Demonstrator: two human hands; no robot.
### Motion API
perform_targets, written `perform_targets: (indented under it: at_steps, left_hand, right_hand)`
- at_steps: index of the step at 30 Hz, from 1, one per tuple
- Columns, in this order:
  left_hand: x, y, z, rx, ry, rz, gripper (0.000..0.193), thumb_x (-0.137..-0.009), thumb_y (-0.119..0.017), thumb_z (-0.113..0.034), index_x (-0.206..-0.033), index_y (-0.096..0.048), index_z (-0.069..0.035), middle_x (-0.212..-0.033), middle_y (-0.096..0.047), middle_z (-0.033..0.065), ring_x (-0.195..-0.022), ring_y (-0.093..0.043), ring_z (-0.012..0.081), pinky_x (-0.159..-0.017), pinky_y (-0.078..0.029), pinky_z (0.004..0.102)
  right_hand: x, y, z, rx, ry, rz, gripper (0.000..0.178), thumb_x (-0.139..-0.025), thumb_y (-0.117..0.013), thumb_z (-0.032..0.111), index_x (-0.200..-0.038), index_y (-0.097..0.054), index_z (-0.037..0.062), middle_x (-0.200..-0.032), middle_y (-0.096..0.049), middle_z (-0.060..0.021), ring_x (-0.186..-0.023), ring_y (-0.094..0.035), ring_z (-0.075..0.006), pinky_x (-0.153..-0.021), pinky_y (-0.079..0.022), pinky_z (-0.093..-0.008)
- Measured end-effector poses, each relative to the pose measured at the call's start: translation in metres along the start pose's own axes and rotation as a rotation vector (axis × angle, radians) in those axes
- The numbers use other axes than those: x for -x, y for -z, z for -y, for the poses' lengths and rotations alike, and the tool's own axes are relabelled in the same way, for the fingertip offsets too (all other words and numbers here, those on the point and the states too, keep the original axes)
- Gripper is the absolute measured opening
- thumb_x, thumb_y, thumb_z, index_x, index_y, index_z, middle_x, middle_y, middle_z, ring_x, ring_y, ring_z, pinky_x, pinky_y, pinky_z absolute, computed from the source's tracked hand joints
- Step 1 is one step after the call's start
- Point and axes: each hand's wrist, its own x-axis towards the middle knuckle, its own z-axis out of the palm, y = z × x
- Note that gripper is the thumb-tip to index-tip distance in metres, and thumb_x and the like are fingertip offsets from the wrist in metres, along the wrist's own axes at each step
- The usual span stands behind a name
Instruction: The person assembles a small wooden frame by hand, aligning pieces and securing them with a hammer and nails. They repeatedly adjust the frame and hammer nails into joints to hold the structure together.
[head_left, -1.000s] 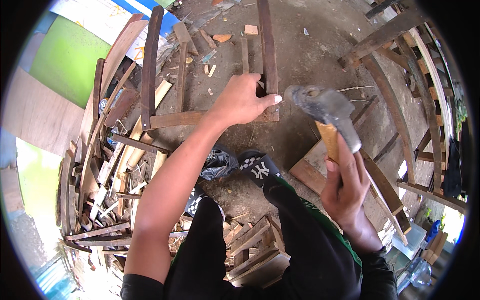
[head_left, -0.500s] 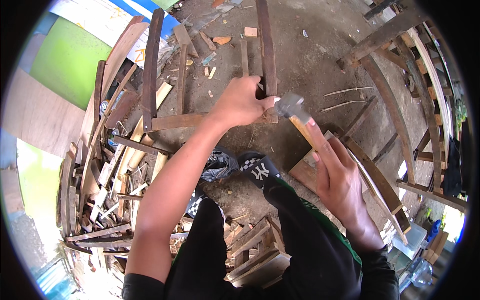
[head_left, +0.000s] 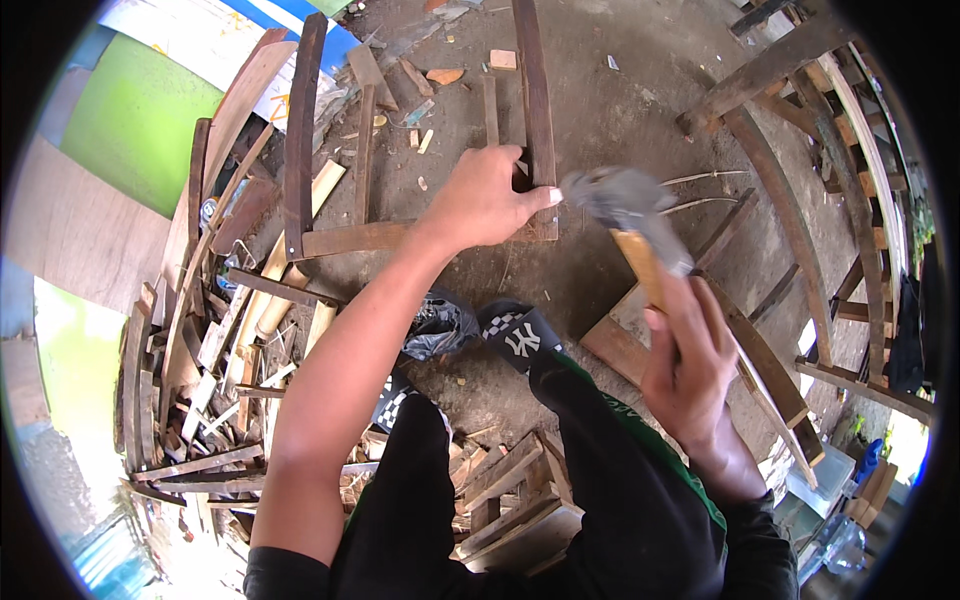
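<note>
Your right hand (head_left: pixel 690 370) is closed around the wooden handle of the hammer (head_left: pixel 625 205), its blurred steel head raised just right of your left hand (head_left: pixel 485 200). That hand presses down on the corner joint of the dark wooden frame (head_left: pixel 345 238) on the floor, fingers clamped. The hammer is top-heavy: grip low on the handle. The frame is stiff; hold it beside the joint

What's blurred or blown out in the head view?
Head view: the hammer head is motion-blurred, while the right hand gripping its handle and the left hand on the wooden frame stay sharp; sunlit lower-left rim is blown out; fisheye bends planks near the rim.
</note>
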Motion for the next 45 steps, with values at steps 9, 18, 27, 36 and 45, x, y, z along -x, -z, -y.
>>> perform_targets:
  at_steps: [9,18,27,36,45]
  left_hand:
    - [0.004,0.0,-0.009,0.147,0.131,0.065,0.037,-0.089,-0.083,-0.03,-0.105,-0.074,0.003,-0.09,-0.076,0.0207,-0.083,-0.075,0.0325,-0.077,-0.057,0.0418]
    - [0.003,-0.003,-0.007,0.129,0.09,0.031,0.036,-0.089,-0.083,-0.029,-0.103,-0.074,0.003,-0.09,-0.076,0.0212,-0.082,-0.074,0.0333,-0.076,-0.057,0.0424]
    - [0.001,-0.002,0.0,0.026,0.0,-0.008,0.036,-0.089,-0.082,-0.027,-0.104,-0.073,0.004,-0.091,-0.076,0.0208,-0.082,-0.074,0.0334,-0.076,-0.057,0.0425]
    - [0.0,-0.002,0.002,0.012,0.001,0.002,0.035,-0.088,-0.083,-0.026,-0.104,-0.073,0.003,-0.09,-0.076,0.0204,-0.083,-0.075,0.0332,-0.076,-0.056,0.0418]
    - [0.002,0.003,-0.009,0.023,0.087,0.028,0.033,-0.089,-0.083,-0.024,-0.104,-0.073,0.003,-0.088,-0.076,0.0197,-0.081,-0.075,0.0303,-0.074,-0.056,0.0408]
  right_hand:
    - [-0.001,-0.001,0.0,0.035,-0.025,0.084,0.075,-0.086,-0.059,-0.016,-0.154,-0.055,0.0157,-0.093,-0.063,-0.0133,-0.068,-0.063,-0.0289,-0.061,-0.055,-0.0434]
    - [0.003,-0.009,-0.005,0.037,-0.044,0.163,0.07,-0.085,-0.061,-0.015,-0.152,-0.055,0.0059,-0.09,-0.059,-0.0147,-0.067,-0.06,-0.0281,-0.059,-0.052,-0.0415]
    - [-0.004,-0.001,0.004,0.034,-0.086,0.165,0.051,-0.096,-0.058,-0.007,-0.147,-0.057,-0.0001,-0.094,-0.062,-0.0232,-0.073,-0.061,-0.0351,-0.067,-0.052,-0.0432]
    - [0.001,-0.001,-0.002,0.036,0.079,-0.116,0.056,-0.091,-0.059,-0.01,-0.146,-0.057,-0.0002,-0.102,-0.063,-0.0226,-0.081,-0.065,-0.0362,-0.07,-0.055,-0.0427]
    - [-0.003,-0.001,-0.004,0.021,0.05,-0.002,0.074,-0.085,-0.061,-0.013,-0.154,-0.052,0.0106,-0.088,-0.059,-0.0136,-0.066,-0.061,-0.031,-0.058,-0.054,-0.0432]
